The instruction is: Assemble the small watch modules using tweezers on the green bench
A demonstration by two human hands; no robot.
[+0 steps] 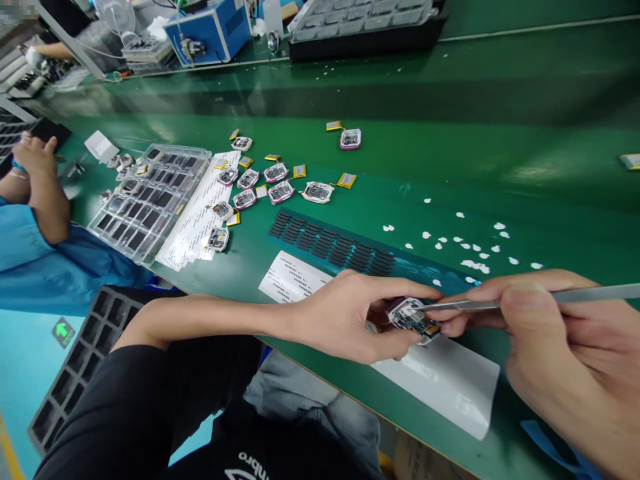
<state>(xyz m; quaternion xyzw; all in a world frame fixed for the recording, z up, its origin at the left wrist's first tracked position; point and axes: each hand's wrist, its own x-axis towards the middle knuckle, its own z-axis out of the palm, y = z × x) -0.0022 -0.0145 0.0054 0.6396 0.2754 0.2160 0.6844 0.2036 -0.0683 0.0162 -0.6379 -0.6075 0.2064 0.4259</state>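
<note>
My left hand point(350, 317) is closed around a small device with an exposed circuit board point(413, 317), tilted towards me. In my right hand point(545, 333) are metal tweezers point(590, 293), pinched between thumb and fingers, with their tips on the circuit board. Whether the tips grip anything is too small to tell. Below both hands lies a glossy white sheet point(450, 387), and a printed label sheet point(293, 277) shows to the left of it. Just beyond the hands is a strip of black adhesive pieces point(330, 243) in rows.
Several open devices point(280, 192) with yellow batteries point(347, 180) lie further back on the green table. A clear compartment tray point(150, 200) stands left of them. Small white scraps point(475, 267) are scattered on the right. A co-worker's arm point(43, 180) rests at far left.
</note>
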